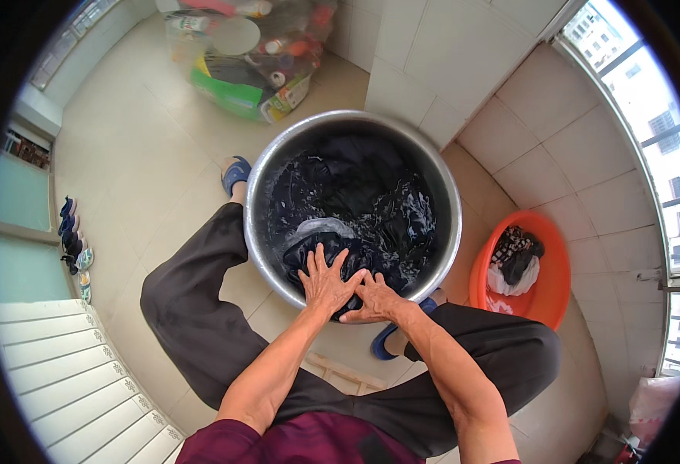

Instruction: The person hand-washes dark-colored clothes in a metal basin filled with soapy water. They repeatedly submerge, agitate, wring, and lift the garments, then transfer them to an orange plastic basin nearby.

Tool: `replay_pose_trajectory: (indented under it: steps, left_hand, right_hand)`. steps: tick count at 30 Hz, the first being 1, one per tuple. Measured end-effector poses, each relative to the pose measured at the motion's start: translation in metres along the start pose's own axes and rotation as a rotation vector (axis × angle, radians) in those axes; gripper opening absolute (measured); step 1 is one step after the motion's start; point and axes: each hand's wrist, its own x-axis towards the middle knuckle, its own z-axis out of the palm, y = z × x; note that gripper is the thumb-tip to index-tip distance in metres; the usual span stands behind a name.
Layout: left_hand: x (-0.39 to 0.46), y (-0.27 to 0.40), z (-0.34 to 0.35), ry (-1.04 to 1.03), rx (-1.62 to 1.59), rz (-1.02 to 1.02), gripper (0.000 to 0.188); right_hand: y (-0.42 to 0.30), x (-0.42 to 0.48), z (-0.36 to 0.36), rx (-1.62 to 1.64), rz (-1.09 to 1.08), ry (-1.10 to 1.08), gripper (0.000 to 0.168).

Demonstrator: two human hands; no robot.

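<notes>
A large round metal basin (256, 185) stands on the floor between my knees. Dark water and soaked black cloth (351, 180) fill it, with splashes and ripples on the surface. My left hand (329, 284) presses flat on a bunched black garment (305, 250) at the near side, its fingers spread. Right beside it, my right hand (377, 298) rests on the same wet cloth near the rim, the two hands touching at the fingertips. How firmly the right fingers grip the fabric is hidden. A pale grey patch of cloth (319, 226) shows just beyond the left fingers.
An orange plastic tub (554, 290) holding clothes (514, 261) stands right of the basin. Beyond it is a tiled wall (548, 151). A clear bag of bottles and packaging (247, 58) sits at the far side. Shoes (73, 238) line the left wall.
</notes>
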Motion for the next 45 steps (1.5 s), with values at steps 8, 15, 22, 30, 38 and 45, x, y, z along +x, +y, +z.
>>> replay_pose_trajectory:
  steps: [8, 15, 22, 30, 38, 45]
  left_hand:
    - [0.066, -0.005, 0.023, -0.048, 0.265, 0.037, 0.041]
    - [0.16, -0.06, 0.053, -0.25, 0.409, 0.26, 0.035]
    - [0.168, -0.075, 0.06, -0.22, 0.105, 0.158, 0.06]
    - [0.105, -0.02, -0.001, -0.052, 0.064, 0.187, 0.047]
    - [0.003, 0.001, -0.019, 0.155, 0.147, 0.76, 0.026]
    - [-0.048, 0.006, -0.023, 0.239, -0.289, 0.574, 0.024]
  right_hand:
    - [0.018, 0.06, 0.034, 0.159, 0.141, 0.495, 0.042]
    - [0.021, 0.134, 0.045, 0.27, 0.332, 0.698, 0.013]
    - [0.027, 0.141, 0.04, 0.239, 0.358, 0.585, 0.028]
    - [0.04, 0.063, -0.056, 0.784, 0.226, -0.145, 0.053]
    - [0.032, 0.024, -0.077, 0.468, 0.338, 0.53, 0.062]
    - [0.043, 0.013, -0.009, 0.507, 0.326, 0.25, 0.107]
